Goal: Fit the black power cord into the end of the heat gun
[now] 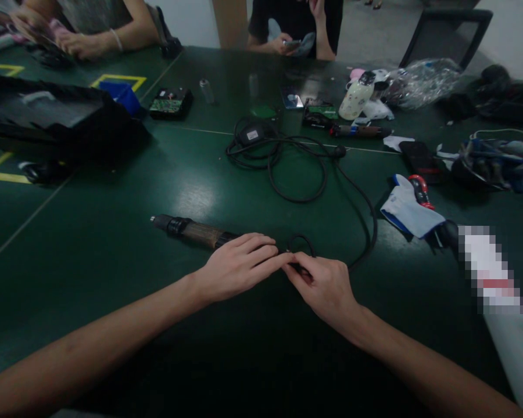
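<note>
A pen-shaped electric screwdriver with a dark tip and a brownish barrel lies on the green table, its tip toward the left. My left hand rests over its rear end, fingers curved around it. At the cable end, my right hand has thumb and index finger pinched together beside my left fingertips. The black cable runs from near my right hand in an arc to a coil around a dark adapter. The exact spot under my fingers is hidden.
A black tray and blue bin stand left. Circuit-board units, another screwdriver, a bottle and plastic wrap lie farther back. A glove lies right. People sit across the table.
</note>
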Demonstrator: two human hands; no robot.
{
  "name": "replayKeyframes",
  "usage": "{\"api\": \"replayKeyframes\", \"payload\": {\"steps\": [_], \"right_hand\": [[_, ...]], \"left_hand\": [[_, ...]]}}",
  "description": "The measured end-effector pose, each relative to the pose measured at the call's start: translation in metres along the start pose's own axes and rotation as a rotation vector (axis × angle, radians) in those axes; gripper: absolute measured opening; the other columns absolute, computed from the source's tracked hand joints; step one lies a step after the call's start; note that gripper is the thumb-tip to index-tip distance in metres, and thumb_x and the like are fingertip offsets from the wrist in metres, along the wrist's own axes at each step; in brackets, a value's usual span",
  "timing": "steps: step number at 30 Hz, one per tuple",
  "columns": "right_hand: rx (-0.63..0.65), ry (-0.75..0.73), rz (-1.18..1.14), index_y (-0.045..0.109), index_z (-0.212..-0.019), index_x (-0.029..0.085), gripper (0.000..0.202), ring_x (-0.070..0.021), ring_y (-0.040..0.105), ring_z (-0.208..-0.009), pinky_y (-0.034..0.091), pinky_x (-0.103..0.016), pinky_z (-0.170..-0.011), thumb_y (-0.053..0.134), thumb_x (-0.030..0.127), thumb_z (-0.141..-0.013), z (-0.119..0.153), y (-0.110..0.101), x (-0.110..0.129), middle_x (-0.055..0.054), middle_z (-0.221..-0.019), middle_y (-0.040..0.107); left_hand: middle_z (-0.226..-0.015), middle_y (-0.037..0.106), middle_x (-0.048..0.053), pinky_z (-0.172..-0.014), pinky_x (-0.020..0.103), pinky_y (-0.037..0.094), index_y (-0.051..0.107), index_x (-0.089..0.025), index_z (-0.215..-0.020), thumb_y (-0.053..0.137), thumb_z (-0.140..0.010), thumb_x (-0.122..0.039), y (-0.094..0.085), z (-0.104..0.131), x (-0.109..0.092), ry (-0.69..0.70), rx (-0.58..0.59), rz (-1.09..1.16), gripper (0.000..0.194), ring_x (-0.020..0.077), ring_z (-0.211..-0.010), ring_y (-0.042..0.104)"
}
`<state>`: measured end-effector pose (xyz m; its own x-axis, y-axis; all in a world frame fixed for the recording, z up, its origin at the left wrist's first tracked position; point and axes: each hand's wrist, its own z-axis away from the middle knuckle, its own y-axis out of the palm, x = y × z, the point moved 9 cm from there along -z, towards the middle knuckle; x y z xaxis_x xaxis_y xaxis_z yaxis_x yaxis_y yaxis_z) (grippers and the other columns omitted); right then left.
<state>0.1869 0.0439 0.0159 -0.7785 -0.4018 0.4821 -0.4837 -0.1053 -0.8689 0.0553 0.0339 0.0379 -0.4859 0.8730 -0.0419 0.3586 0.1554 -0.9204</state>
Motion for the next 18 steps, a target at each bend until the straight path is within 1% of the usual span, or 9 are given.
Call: {"api": "replayKeyframes", "payload": {"steps": [3, 5, 7, 9, 13, 18], "right_hand": [[0.003, 0.003, -0.008, 0.072, -0.097, 0.022, 0.03, -0.0124, 0.06, -0.055, 0.034, -0.026, -0.059, 0.051, 0.042, -0.104, -0.0005, -0.0006, 0.0001, 0.001, -0.068, 0.069], [0.008, 0.005, -0.036, 0.072, -0.102, 0.024, 0.025, -0.0121, 0.062, -0.057, 0.035, -0.026, -0.06, 0.054, 0.041, -0.103, -0.0007, -0.0006, 0.0003, 0.002, -0.071, 0.071], [0.001, 0.006, -0.062, 0.073, -0.105, 0.025, 0.022, -0.0118, 0.063, -0.058, 0.037, -0.026, -0.061, 0.057, 0.039, -0.102, -0.0007, -0.0016, 0.0004, 0.003, -0.073, 0.072], [-0.011, 0.009, -0.069, 0.073, -0.104, 0.026, 0.02, -0.012, 0.064, -0.059, 0.038, -0.026, -0.062, 0.058, 0.04, -0.102, -0.0006, -0.003, 0.0002, 0.004, -0.073, 0.072], [0.007, 0.015, -0.065, 0.073, -0.105, 0.026, 0.02, -0.0126, 0.065, -0.059, 0.039, -0.026, -0.061, 0.059, 0.039, -0.101, -0.0006, -0.0022, -0.0005, 0.003, -0.073, 0.073], [0.019, 0.012, -0.063, 0.073, -0.106, 0.025, 0.021, -0.0126, 0.065, -0.06, 0.04, -0.026, -0.062, 0.058, 0.039, -0.102, -0.0006, -0.0003, -0.0009, 0.003, -0.074, 0.073]], "left_hand": [[-0.128, 0.066, 0.006, -0.107, 0.038, 0.049, 0.053, -0.02, -0.141, 0.057, -0.101, -0.02, -0.0004, -0.0014, 0.0011, -0.035, -0.006, 0.012, 0.04, 0.0225, -0.126, 0.058], [-0.127, 0.065, 0.007, -0.106, 0.039, 0.051, 0.059, -0.018, -0.132, 0.057, -0.101, -0.023, -0.0006, -0.0023, 0.0029, -0.076, -0.001, 0.017, 0.031, 0.0247, -0.128, 0.057], [-0.124, 0.066, 0.007, -0.103, 0.04, 0.052, 0.063, -0.016, -0.12, 0.057, -0.101, -0.023, -0.0008, -0.0031, 0.0041, -0.106, 0.008, 0.012, 0.022, 0.0253, -0.125, 0.059], [-0.121, 0.067, 0.007, -0.102, 0.04, 0.052, 0.063, -0.015, -0.114, 0.057, -0.101, -0.023, -0.0017, -0.0039, 0.0039, -0.111, 0.007, 0.008, 0.016, 0.0241, -0.122, 0.061], [-0.118, 0.068, 0.006, -0.101, 0.038, 0.052, 0.062, -0.015, -0.111, 0.056, -0.102, -0.024, -0.0041, -0.0053, 0.004, -0.104, -0.012, 0.008, 0.014, 0.0225, -0.118, 0.062], [-0.121, 0.066, 0.006, -0.099, 0.04, 0.052, 0.061, -0.016, -0.118, 0.056, -0.101, -0.024, -0.0006, -0.005, 0.0044, -0.091, 0.038, 0.02, 0.019, 0.0239, -0.117, 0.062]]}}
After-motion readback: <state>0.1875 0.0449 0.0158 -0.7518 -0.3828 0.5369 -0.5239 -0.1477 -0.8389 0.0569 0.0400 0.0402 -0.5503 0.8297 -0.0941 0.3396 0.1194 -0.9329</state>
